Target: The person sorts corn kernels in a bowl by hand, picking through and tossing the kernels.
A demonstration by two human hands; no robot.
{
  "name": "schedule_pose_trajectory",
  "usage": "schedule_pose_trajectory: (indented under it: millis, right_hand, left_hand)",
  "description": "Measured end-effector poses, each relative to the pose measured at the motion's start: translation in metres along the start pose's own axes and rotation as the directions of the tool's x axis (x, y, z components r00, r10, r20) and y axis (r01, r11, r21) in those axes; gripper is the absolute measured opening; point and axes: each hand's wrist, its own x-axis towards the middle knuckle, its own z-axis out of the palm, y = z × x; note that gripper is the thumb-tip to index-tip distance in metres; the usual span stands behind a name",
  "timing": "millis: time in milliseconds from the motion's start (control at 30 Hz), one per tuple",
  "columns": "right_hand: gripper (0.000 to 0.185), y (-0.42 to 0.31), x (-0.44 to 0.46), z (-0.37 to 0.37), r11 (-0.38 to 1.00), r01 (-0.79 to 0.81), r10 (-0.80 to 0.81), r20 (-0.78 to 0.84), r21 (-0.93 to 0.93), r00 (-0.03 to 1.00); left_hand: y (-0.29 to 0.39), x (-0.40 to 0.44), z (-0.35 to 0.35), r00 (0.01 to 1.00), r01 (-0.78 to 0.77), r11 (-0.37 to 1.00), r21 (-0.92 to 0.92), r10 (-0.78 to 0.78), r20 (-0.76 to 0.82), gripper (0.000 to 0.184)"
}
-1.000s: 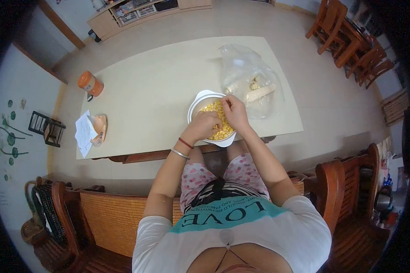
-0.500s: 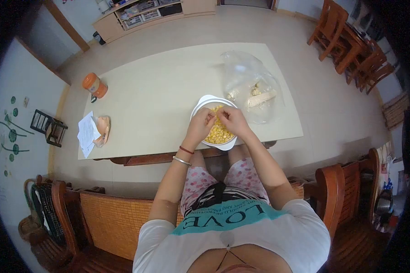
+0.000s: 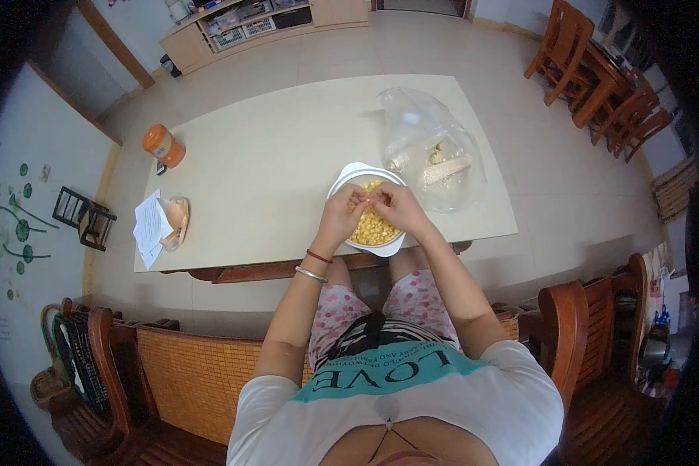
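Over a white bowl (image 3: 340,180) with side handles, both hands meet with their fingertips together. The bowl holds loose yellow corn kernels (image 3: 374,231), some hidden under the fingers. My left hand (image 3: 340,214) is closed in a pinch, at the bowl's left side. From the right, my right hand (image 3: 402,208) pinches at the same spot, its fingertips touching or nearly touching the left ones. Whatever lies between the fingertips is too small to make out. Just right of the bowl, a clear plastic bag (image 3: 419,116) lies with stripped corn cobs (image 3: 446,169) on it.
The bowl stands at the near edge of a pale table (image 3: 264,171). On the table's left are an orange canister (image 3: 163,144), papers (image 3: 152,225) and a packet (image 3: 177,217). Behind me is a wooden bench (image 3: 194,365); wooden chairs (image 3: 561,46) stand at the far right.
Both hands stay over the bowl, with only small finger shifts at the pinch. The view has moved very slightly; everything else is the same.
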Motion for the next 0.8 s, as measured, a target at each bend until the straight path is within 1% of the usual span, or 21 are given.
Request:
schedule_pose_trajectory:
  millis: [67, 167, 200, 300, 400, 500, 600, 667, 700, 800]
  right_hand:
    - [0.015, -0.002, 0.000, -0.001, 1.000, -0.010, 0.010, 0.014, 0.013, 1.000]
    - [0.014, 0.001, -0.001, -0.001, 0.999, 0.035, -0.035, 0.005, 0.013, 0.999]
    - [0.013, 0.002, -0.001, 0.000, 1.000, 0.023, -0.023, 0.009, 0.003, 1.000]
    - [0.012, 0.003, 0.000, -0.001, 1.000, 0.008, -0.007, 0.015, -0.022, 1.000]
    - [0.012, 0.001, 0.000, -0.001, 0.999, 0.027, -0.027, 0.008, -0.018, 1.000]
    - [0.012, 0.003, -0.001, 0.000, 1.000, 0.028, -0.028, -0.004, 0.009, 1.000]
    - [0.011, 0.008, -0.001, 0.001, 0.998, 0.007, -0.005, -0.027, 0.058, 1.000]
    - [0.010, 0.009, -0.001, 0.002, 0.992, -0.005, 0.013, -0.065, 0.128, 0.998]
    - [0.010, 0.010, -0.001, 0.002, 0.992, -0.013, 0.021, -0.058, 0.127, 0.998]
    - [0.011, 0.010, 0.000, 0.001, 0.994, -0.026, 0.030, -0.044, 0.102, 0.999]
  left_hand:
    - [0.000, 0.000, 0.001, 1.000, 0.019, 1.000, -0.013, -0.019, -0.005, 0.019]
    - [-0.002, 0.000, 0.001, 0.999, 0.037, 0.998, -0.046, -0.037, 0.000, 0.019]
    - [-0.002, 0.000, 0.001, 0.999, 0.040, 0.997, -0.060, -0.040, 0.003, 0.019]
    - [-0.001, -0.001, 0.000, 0.999, 0.041, 0.999, -0.031, -0.040, 0.016, 0.017]
    - [-0.007, -0.001, -0.001, 1.000, -0.010, 1.000, -0.028, 0.011, 0.022, 0.015]
    - [-0.007, -0.001, 0.000, 1.000, 0.016, 0.998, -0.066, -0.015, 0.018, 0.014]
    - [-0.003, -0.002, -0.002, 0.997, 0.063, 0.995, -0.075, -0.066, -0.040, 0.011]
    - [-0.001, -0.002, -0.003, 0.992, 0.121, 0.983, -0.141, -0.126, -0.030, 0.010]
    - [-0.001, -0.002, -0.003, 0.988, 0.150, 0.973, -0.174, -0.156, -0.023, 0.009]
    - [-0.004, -0.001, -0.001, 0.990, 0.128, 0.965, -0.227, -0.138, -0.028, 0.007]
